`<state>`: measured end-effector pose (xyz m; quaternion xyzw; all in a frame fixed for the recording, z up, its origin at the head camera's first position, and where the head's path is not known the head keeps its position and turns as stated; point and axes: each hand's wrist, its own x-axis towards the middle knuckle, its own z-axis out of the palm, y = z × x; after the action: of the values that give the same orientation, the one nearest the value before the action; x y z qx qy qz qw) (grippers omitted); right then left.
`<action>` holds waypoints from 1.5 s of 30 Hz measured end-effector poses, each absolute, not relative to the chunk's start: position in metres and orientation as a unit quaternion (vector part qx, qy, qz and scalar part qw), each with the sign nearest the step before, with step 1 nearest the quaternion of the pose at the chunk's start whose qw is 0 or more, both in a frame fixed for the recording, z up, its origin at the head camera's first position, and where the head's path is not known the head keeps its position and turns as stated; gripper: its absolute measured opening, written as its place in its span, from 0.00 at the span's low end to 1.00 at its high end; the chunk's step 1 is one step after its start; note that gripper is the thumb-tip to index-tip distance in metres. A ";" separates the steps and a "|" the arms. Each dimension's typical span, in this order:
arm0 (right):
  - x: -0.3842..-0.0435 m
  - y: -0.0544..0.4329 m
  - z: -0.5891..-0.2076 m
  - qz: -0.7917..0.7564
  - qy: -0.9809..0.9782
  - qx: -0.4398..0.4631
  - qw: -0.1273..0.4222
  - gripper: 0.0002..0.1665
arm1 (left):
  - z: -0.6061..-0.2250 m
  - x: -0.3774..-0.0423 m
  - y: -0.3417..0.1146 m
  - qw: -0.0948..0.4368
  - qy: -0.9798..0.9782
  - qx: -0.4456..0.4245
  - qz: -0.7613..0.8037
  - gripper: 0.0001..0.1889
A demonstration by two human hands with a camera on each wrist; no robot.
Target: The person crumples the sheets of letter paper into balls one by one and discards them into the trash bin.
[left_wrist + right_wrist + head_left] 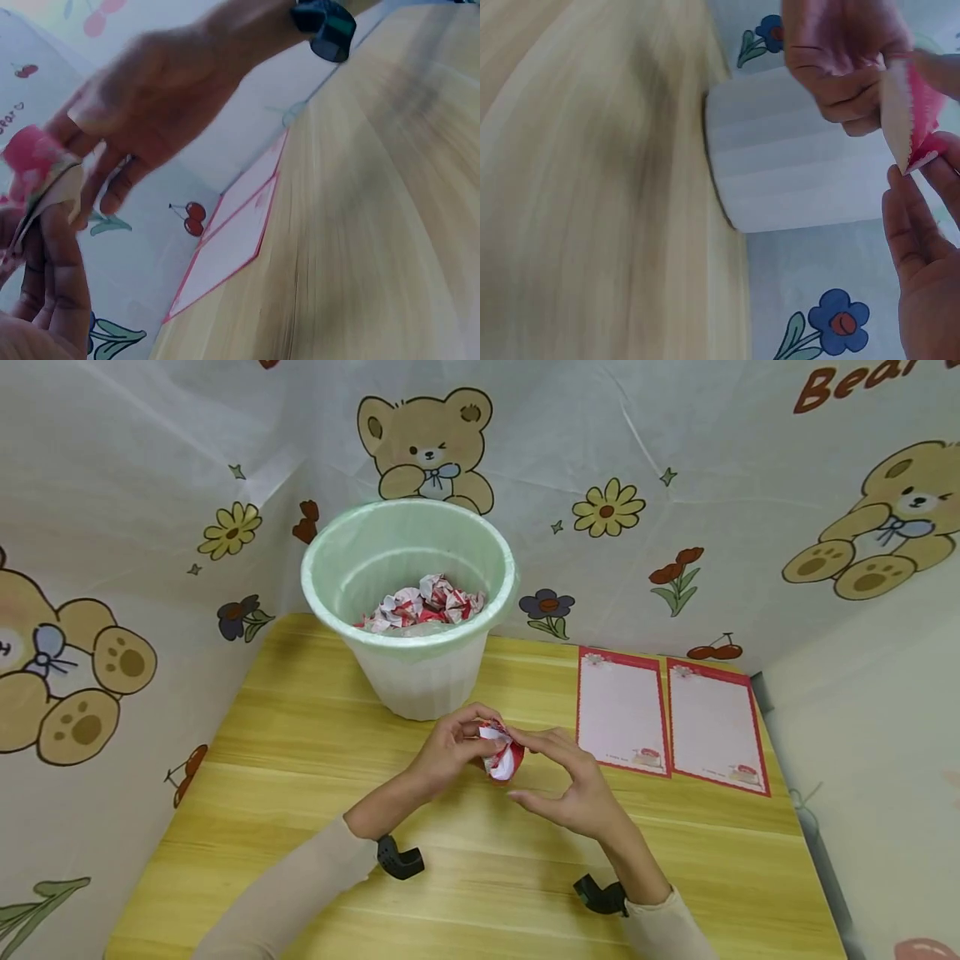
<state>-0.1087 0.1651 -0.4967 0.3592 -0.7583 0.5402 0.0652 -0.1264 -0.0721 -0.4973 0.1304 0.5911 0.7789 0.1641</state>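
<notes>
Support: yellow wood-grain tabletop | far side: round, tapered, pale-green-and-white bin stands upright | right side: white, rectangular, red-bordered paper sheet lies flat; matching red-bordered sheet lies just beside it.

Crumpled paper: partly covered by the left hand
Right hand: blurred in the left wrist view, toward eleven o'clock
Paper balls: undersides hidden behind the six-o'clock rim of the bin
Red-edged sheets: bottom print too small to read
Lettering: cut off at two o'clock by the head view's top edge
</notes>
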 end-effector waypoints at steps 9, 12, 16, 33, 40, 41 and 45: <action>-0.108 0.155 -0.501 0.515 -0.762 0.369 0.137 0.45 | -0.496 -0.126 -0.072 0.138 0.582 0.147 0.788 0.11; -0.110 0.155 -0.500 0.499 -0.761 0.384 0.156 0.45 | -0.495 -0.127 -0.073 0.136 0.577 0.148 0.792 0.10; -0.110 0.154 -0.500 0.479 -0.758 0.400 0.188 0.40 | -0.494 -0.126 -0.073 0.135 0.572 0.150 0.795 0.08; -0.115 0.136 -0.503 0.483 -0.732 0.378 0.297 0.21 | -0.497 -0.128 -0.070 0.050 0.578 0.222 0.783 0.04; -0.114 0.133 -0.502 0.587 -0.698 0.360 0.197 0.10 | -0.500 -0.129 -0.075 0.026 0.604 0.262 0.752 0.03; -0.113 0.134 -0.501 0.607 -0.689 0.355 0.175 0.11 | -0.500 -0.129 -0.076 0.024 0.608 0.270 0.746 0.04; -0.113 0.140 -0.502 0.672 -0.653 0.331 0.108 0.16 | -0.501 -0.131 -0.077 0.031 0.628 0.290 0.721 0.02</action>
<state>-0.1130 0.1397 -0.5019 0.3315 -0.6533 0.6720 0.1082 -0.1307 -0.0771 -0.5014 0.2902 0.6281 0.7213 0.0306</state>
